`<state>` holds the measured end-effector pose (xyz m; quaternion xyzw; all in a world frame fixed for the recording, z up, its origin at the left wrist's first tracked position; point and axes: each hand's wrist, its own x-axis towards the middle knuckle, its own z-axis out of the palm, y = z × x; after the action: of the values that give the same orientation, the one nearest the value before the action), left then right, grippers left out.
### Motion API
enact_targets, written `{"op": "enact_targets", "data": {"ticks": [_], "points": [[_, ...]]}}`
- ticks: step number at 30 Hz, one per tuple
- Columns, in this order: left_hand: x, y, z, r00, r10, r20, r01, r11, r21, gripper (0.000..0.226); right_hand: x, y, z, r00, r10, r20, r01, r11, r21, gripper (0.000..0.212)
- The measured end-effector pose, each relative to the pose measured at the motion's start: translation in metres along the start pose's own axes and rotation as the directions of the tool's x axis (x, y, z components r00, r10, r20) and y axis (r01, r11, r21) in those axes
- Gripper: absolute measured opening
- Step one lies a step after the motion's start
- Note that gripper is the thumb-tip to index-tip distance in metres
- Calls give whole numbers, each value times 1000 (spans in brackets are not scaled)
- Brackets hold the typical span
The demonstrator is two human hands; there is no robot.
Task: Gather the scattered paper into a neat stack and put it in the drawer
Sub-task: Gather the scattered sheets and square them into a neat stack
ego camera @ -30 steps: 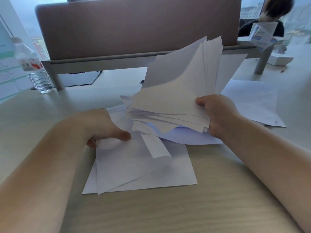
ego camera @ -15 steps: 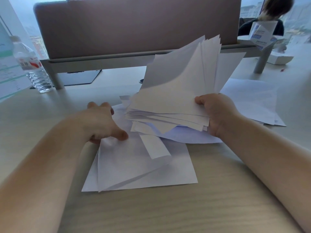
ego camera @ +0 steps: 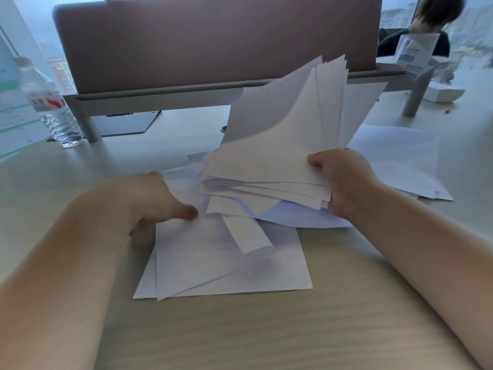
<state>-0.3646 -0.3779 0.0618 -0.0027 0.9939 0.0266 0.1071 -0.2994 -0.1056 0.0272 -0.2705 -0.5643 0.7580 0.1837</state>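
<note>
My right hand (ego camera: pixel 344 180) grips an uneven bundle of white paper sheets (ego camera: pixel 280 140) by its near right corner, tilted up off the desk with its far edges fanned out. My left hand (ego camera: pixel 157 201) pinches the far left corner of a loose sheet (ego camera: pixel 202 260), thumb on top and fingers hidden beneath. That sheet lies crooked on two or three others on the wooden desk (ego camera: pixel 266 329), one with a curled edge (ego camera: pixel 248 233). More sheets (ego camera: pixel 400 158) lie flat to the right. No drawer is in view.
A brown desk divider (ego camera: pixel 213 41) on grey legs stands behind the papers. A water bottle (ego camera: pixel 50 102) stands at the far left beside printed sheets. A dark pad (ego camera: pixel 128 124) lies under the divider. A person sits beyond the divider at far right, with white boxes (ego camera: pixel 416 57) nearby.
My left hand has shifted slightly on the loose sheet's corner, and its fingers have slid under the edge. The bundle in my right hand has stayed almost still.
</note>
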Motion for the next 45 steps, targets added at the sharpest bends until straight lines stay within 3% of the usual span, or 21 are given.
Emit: {"op": "enact_targets", "data": {"ticks": [6,12,14,16,19,23,28,32,34,36,40,42,45], "points": [[6,-9,-4,988,42,148,-54,996,78,103,1,0,1,1000,-13,-7,13,1000,10,19],[48,-53,-6,999,-43,-22,43,999,-10,65,-1,-2,-1,1000,-6,3,5,999,37,24],[58,-62,-1,993,-83,-83,86,996,33,56,-1,-2,-1,1000,-5,10,5,999,43,24],[62,-65,4,989,-102,-109,105,994,21,64,-2,-2,0,1000,-5,7,5,999,47,25],[60,-67,2,992,-123,-13,122,991,-49,96,-3,-4,0,1000,-7,6,7,998,57,25],[59,-67,-1,994,-107,14,108,991,-78,105,-3,-4,-1,1000,-6,12,5,999,33,21],[66,-68,1,995,-96,-33,92,989,-119,72,-3,-4,-1,1000,-1,2,1,1000,29,20],[71,-69,-3,969,-109,-220,80,988,-134,34,-3,-4,-1,1000,-1,2,0,1000,31,21],[67,-69,-7,936,-118,-332,67,985,-161,20,-3,-3,0,1000,6,4,-6,1000,29,24],[67,-71,-9,872,-146,-467,45,974,-221,20,-4,-2,1,1000,9,4,-10,1000,25,25],[66,-72,-11,610,-225,-759,-117,923,-367,28,-5,-3,1,1000,0,7,0,1000,16,23],[67,-71,-14,493,-293,-819,-203,877,-435,31,-5,-3,1,1000,-5,12,5,1000,12,25],[76,-76,-17,384,-357,-852,-269,839,-473,33,-6,-3,1,1000,-14,13,14,1000,10,24]]}}
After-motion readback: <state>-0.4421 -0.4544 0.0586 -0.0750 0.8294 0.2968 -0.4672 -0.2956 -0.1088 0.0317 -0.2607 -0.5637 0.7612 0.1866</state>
